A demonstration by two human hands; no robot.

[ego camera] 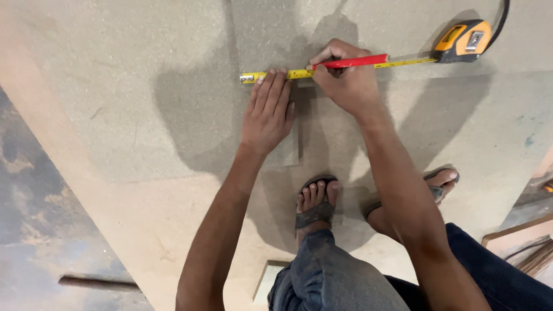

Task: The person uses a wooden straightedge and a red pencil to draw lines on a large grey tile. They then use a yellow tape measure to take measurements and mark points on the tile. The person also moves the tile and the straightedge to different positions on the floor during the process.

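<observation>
While pinching red pencil [357, 61], right hand [345, 86]

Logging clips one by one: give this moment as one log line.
left hand: flat, pinning tape | right hand: holding red pencil at tape | surface: board

The board [144, 86] looks like matt, rough pressed fibre wood. The tape measure [461, 40] has a glossy yellow and black plastic case, its blade smooth metal. The pencil [357, 61] looks red-painted, smooth.
</observation>
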